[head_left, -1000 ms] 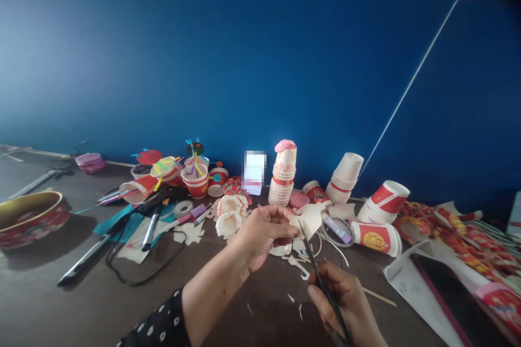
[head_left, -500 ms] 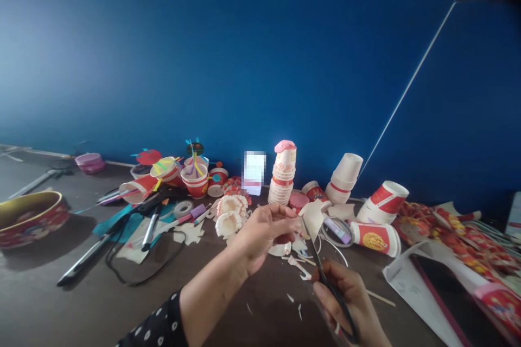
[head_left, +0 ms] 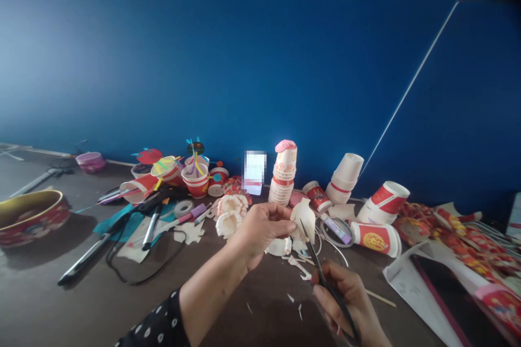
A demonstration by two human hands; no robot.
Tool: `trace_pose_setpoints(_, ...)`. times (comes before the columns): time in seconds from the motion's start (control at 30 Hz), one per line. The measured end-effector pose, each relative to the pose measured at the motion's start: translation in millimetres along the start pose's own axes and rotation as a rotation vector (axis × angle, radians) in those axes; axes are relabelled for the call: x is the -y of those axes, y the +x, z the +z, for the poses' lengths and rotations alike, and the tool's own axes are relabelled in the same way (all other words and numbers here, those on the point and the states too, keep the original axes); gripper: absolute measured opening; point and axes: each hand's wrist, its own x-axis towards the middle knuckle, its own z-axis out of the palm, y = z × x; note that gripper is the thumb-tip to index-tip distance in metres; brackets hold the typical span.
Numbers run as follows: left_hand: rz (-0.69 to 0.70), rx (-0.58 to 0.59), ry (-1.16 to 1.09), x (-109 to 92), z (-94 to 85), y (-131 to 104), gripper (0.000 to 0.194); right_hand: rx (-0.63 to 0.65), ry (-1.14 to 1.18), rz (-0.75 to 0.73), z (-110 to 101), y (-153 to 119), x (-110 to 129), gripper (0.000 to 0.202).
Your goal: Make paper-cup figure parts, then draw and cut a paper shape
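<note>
Between thumb and fingers, my left hand pinches a cream-white piece of paper at its left edge. My right hand is wrapped round the handles of dark scissors. Their tip points up and left and reaches the lower part of the paper. Whether the blades are parted is hard to make out. Small paper scraps lie on the dark table below the hands. Just behind the paper rises a tall stack of paper cups with a pink lump on top.
White upturned cups, a red-and-white cup on its side and a phone on white paper stand to the right. Decorated cups, a stapler-like black and silver tool and a floral bowl are left. A blue partition rises behind.
The paper has shifted slightly left and turned, showing more of its face to me. My left hand's fingers have closed into a pinch at its edge. The scissors have hardly moved.
</note>
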Motion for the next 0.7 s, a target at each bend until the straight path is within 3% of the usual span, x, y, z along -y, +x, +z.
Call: trace_pose_setpoints(0.7, -0.052, 0.070, 0.035, 3.0, 2.0, -2.7, 0.017, 0.009, -0.027, -0.004, -4.5, 0.5, -1.1, 0.026)
